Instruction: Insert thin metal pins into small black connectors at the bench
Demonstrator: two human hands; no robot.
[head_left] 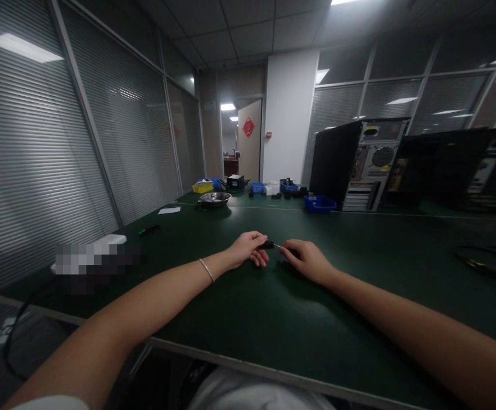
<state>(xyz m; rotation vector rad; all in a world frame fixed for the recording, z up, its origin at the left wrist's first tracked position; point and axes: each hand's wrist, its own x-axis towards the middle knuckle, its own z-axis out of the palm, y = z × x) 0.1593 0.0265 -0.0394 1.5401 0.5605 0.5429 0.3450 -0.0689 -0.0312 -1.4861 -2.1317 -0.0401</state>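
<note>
Just above the green tabletop, my left hand (250,249) is closed around the black handle of a small screwdriver (267,245), thumb and forefinger on top and the other fingers curled below. Its thin metal shaft points right, into the fingertips of my right hand (305,257). Those fingers are pinched together at the far end of the shaft, and the tip is hidden in them. Something dark shows under the right fingers; whether it is a part or shadow I cannot tell.
A steel bowl (214,199), white paper (169,210) and a dark green tool (149,230) lie farther left. At the back stand blue bins (320,204), a yellow tray (202,187) and computer cases (359,165). A black cable (487,262) lies right.
</note>
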